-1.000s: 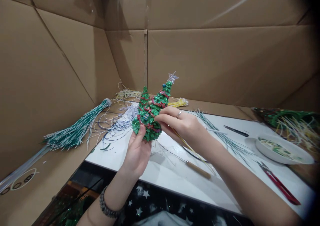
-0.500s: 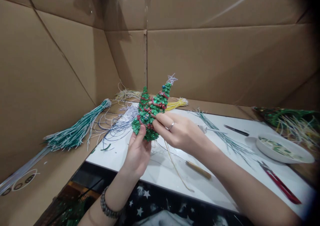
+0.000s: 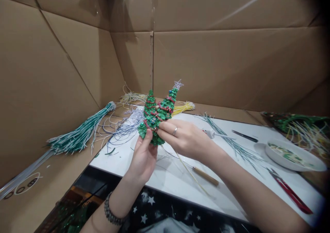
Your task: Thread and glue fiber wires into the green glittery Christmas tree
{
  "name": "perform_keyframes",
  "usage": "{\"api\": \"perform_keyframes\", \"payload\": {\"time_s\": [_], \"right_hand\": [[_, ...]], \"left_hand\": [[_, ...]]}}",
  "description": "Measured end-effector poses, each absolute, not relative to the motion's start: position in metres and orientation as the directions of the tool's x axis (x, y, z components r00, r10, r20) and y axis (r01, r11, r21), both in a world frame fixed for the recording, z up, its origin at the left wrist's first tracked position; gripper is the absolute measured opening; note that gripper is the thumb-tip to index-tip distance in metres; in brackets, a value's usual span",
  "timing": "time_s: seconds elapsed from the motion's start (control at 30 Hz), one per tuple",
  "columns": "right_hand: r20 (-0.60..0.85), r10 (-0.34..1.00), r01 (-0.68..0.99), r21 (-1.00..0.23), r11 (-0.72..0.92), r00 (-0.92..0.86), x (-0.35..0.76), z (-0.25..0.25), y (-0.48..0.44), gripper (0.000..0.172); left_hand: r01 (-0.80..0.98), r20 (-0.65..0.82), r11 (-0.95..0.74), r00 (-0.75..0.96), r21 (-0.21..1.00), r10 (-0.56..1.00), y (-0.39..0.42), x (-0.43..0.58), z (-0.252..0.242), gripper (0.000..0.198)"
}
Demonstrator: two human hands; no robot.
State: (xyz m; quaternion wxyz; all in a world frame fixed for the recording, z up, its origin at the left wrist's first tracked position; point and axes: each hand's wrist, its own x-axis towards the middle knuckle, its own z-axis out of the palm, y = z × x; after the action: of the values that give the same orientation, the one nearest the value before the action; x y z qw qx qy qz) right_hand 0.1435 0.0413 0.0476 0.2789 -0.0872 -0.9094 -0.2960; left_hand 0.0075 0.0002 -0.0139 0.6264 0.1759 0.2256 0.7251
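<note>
A glittery green Christmas tree ornament with two peaks, red garlands and a clear star on the right peak is held up above the white tabletop. My left hand grips its base from below, thumb on the front. My right hand, wearing a ring, has its fingers bent together against the ornament's lower right side; its fingertips are partly hidden. A thin yellowish strand hangs beneath my right hand toward the table's front.
A wooden-handled tool lies below my right forearm. Farther right are red-handled snips, a dark knife, green wires and a white bowl with scraps. Left lies a teal-and-white wire bundle. Cardboard walls enclose the back.
The hanging strand has swung to the right. Both hands keep hold at the ornament with only a slight shift; the whole view has moved a little.
</note>
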Motion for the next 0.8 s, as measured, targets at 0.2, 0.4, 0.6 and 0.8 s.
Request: {"api": "perform_keyframes", "payload": {"time_s": [0.2, 0.4, 0.6, 0.8], "right_hand": [[0.533, 0.139, 0.332, 0.285, 0.899, -0.834, 0.149, 0.058, 0.037, 0.027], [0.650, 0.262, 0.391, 0.059, 0.919, -0.714, 0.149, 0.055, 0.038, 0.025], [0.691, 0.289, 0.449, 0.058, 0.892, -0.663, 0.147, 0.048, 0.043, 0.019], [0.636, 0.278, 0.480, 0.167, 0.861, -0.720, 0.143, 0.048, 0.038, 0.025]], "left_hand": [[-0.832, 0.008, -0.108, -0.124, 0.544, 0.992, 0.001, 0.009, -0.016, 0.037], [-0.818, 0.037, -0.116, -0.116, 0.563, 0.993, 0.000, 0.009, -0.014, 0.033], [-0.807, 0.028, -0.109, -0.115, 0.580, 0.993, 0.000, 0.010, -0.015, 0.027], [-0.805, 0.010, -0.114, -0.133, 0.582, 0.991, 0.001, 0.008, -0.017, 0.027]]}}
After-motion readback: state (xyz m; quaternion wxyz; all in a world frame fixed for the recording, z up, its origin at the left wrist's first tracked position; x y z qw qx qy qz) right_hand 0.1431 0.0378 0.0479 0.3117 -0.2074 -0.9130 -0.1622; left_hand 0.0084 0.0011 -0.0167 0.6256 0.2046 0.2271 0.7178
